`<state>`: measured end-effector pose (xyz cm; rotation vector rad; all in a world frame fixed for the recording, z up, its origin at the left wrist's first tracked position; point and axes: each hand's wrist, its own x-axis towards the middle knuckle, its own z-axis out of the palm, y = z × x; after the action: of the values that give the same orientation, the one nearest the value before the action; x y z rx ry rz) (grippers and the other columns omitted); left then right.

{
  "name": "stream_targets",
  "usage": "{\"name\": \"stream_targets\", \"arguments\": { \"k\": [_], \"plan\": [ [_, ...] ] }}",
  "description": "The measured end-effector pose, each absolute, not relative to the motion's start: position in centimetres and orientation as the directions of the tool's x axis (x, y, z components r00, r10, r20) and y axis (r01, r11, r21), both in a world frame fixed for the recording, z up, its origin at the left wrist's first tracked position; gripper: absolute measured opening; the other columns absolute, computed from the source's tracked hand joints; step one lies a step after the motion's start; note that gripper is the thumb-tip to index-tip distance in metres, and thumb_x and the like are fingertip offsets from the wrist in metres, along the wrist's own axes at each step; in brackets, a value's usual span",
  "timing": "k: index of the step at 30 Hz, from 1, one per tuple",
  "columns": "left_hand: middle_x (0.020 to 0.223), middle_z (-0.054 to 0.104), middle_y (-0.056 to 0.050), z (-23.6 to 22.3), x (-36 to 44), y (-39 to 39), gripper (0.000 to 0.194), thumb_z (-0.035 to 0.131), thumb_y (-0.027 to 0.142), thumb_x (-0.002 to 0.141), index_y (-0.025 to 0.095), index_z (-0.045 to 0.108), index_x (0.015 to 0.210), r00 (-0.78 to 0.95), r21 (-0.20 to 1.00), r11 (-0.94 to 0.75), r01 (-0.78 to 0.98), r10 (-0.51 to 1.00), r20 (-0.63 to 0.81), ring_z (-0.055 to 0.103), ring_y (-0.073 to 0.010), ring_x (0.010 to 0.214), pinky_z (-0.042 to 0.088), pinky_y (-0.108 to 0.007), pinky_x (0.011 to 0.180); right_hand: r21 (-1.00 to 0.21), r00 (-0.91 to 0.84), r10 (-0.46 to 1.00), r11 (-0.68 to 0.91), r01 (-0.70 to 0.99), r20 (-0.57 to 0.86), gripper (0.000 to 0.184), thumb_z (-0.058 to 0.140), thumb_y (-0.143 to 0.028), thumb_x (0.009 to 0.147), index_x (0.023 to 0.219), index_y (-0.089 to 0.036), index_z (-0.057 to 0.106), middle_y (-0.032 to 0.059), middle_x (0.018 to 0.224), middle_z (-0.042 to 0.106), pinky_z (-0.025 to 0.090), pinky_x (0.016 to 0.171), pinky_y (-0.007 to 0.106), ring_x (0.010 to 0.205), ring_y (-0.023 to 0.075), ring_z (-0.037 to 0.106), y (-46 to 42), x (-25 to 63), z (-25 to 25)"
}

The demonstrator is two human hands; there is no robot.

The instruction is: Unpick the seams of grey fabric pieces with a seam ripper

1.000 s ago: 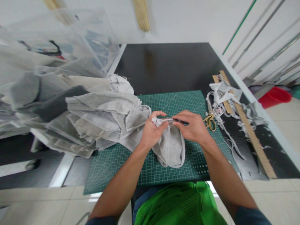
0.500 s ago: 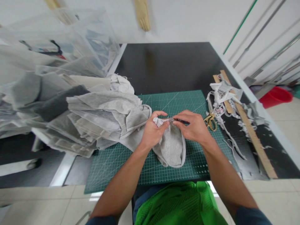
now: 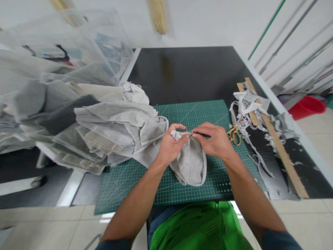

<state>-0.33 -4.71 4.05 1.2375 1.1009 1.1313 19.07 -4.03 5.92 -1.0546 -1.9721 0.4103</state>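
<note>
You have both hands together near the center of the frame, over the green cutting mat (image 3: 177, 194). Your left hand (image 3: 170, 146) is clamped on the bunched upper edge of the light gray fabric piece (image 3: 192, 165), thumb and index finger pinching it. Your right hand (image 3: 214, 140) is closed around a slender dark-handled tool (image 3: 201, 134), its tip at that same edge, close to your left thumb; its exact type is too small to tell. The fabric piece hangs below your fingers in a rounded shape over the mat, just below the center of the frame. More gray cloth lies left of your left hand, reaching the stacked gray fabric (image 3: 122, 121), which fills the left of the frame and partly overlaps the mat.

Just right of your right hand, gold-handled scissors (image 3: 235, 135) lie at the mat's right edge, their blades pointing up beside tangled fabric scraps (image 3: 244, 104). The scraps lie across a short wooden ruler (image 3: 253, 118) and a long wooden ruler (image 3: 282, 151) on the black table (image 3: 189, 73). A clear plastic bin (image 3: 104, 45) stands at upper left, and a red basin (image 3: 307, 107) shows at far right.
</note>
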Motion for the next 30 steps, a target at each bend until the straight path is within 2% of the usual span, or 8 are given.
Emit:
{"name": "stream_targets", "arguments": {
  "k": [3,6,12,17,24,30],
  "plan": [
    [0.075,0.062,0.002,3.89,-0.36,-4.65,0.028,0.082,0.034,0.079,0.02,0.065,0.098,0.082,1.0,0.009,-0.03,0.997,-0.006,0.052,-0.0127,0.064,0.038,-0.025,0.059,-0.631,-0.271,0.815,0.572,0.525,0.513,0.011,0.07,-0.025,0.092,0.096,-0.022,0.08,0.0064,0.094,0.08,0.058,0.08,0.037,0.087,0.022,0.073,-4.06,19.1,6.1],
    [0.075,0.062,0.002,3.83,-0.35,-4.53,0.025,0.084,0.032,0.076,0.019,0.068,0.09,0.079,0.993,0.036,-0.113,0.996,-0.027,0.052,-0.0118,0.065,0.038,-0.025,0.06,-0.648,-0.25,0.824,0.557,0.52,0.508,0.013,0.07,-0.027,0.092,0.099,-0.022,0.08,0.0065,0.096,0.079,0.058,0.08,0.037,0.088,0.0218,0.073,-4.14,19.18,6.38],
    [0.081,0.07,-0.003,4.26,-0.11,-4.47,0.023,0.087,0.03,0.072,0.017,0.074,0.087,0.114,0.967,0.096,-0.238,0.991,-0.071,0.061,-0.0149,0.074,0.048,-0.029,0.07,-0.643,-0.27,0.826,0.557,0.526,0.495,0.015,0.072,-0.027,0.09,0.102,-0.022,0.079,0.0061,0.098,0.079,0.059,0.076,0.036,0.087,0.0219,0.072,-4.36,19.15,6.66],
    [0.085,0.074,-0.004,4.41,0.12,-4.61,0.024,0.088,0.029,0.069,0.017,0.077,0.086,0.113,0.949,0.106,-0.298,0.991,-0.075,0.067,-0.0173,0.081,0.053,-0.032,0.079,-0.631,-0.29,0.818,0.57,0.526,0.497,0.016,0.072,-0.023,0.088,0.103,-0.022,0.078,0.0057,0.099,0.079,0.059,0.081,0.037,0.091,0.0227,0.072,-4.45,18.88,6.59],
    [0.085,0.074,-0.004,4.15,0.23,-4.69,0.028,0.089,0.029,0.069,0.016,0.076,0.089,0.095,0.94,0.142,-0.31,0.988,-0.118,0.066,-0.0156,0.077,0.052,-0.03,0.075,-0.621,-0.284,0.806,0.585,0.522,0.519,0.013,0.07,-0.026,0.091,0.102,-0.023,0.078,0.0059,0.097,0.079,0.058,0.082,0.037,0.09,0.0225,0.072,-4.34,18.65,6.16],
    [0.084,0.074,-0.003,4.15,0.18,-4.67,0.024,0.087,0.031,0.071,0.017,0.077,0.088,0.1,0.959,0.112,-0.258,0.991,-0.089,0.065,-0.0161,0.077,0.052,-0.03,0.075,-0.616,-0.285,0.801,0.59,0.522,0.527,0.012,0.068,-0.026,0.094,0.097,-0.023,0.079,0.0057,0.095,0.079,0.058,0.081,0.037,0.088,0.022,0.072,-4.32,18.63,6.1]
  ]
}}
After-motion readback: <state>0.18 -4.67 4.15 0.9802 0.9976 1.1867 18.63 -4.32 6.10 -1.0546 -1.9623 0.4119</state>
